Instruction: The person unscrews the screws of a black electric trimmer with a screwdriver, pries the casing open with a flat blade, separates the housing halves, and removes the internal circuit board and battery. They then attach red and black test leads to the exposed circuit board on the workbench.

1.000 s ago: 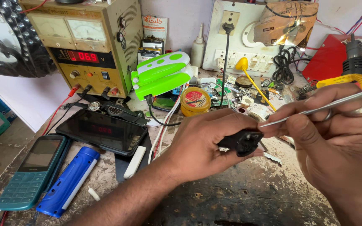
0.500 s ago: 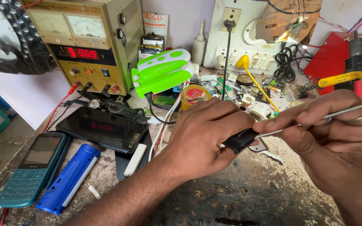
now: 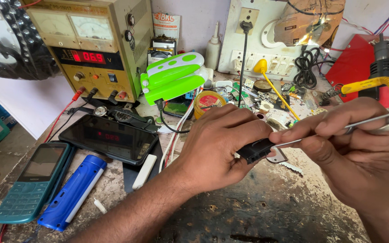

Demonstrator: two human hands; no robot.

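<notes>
Down at the middle of the worn workbench (image 3: 266, 216), we see the left hand (image 3: 221, 144) curled around a small black part (image 3: 255, 150), fingers closed on it from above and below, so only its right end shows. The right hand (image 3: 361, 153) pinches a thin metal tool (image 3: 338, 128) — tweezers or a probe, we cannot tell which — between thumb and forefinger, and the tool's tip meets the black part at its upper right edge. Both hands hover just above the bench, close together.

To the left lie a teal keypad phone (image 3: 32, 180) and a blue cylindrical torch (image 3: 73, 193), side by side, with a dark-screened smartphone (image 3: 109, 137) just behind them. A bench power supply (image 3: 91, 45) with a red readout stands at the back left — beside it a green and white lamp (image 3: 174, 76). Behind the hands we make out a yellow reel of solder (image 3: 208, 101) and a white switchboard (image 3: 266, 40) on the wall.
</notes>
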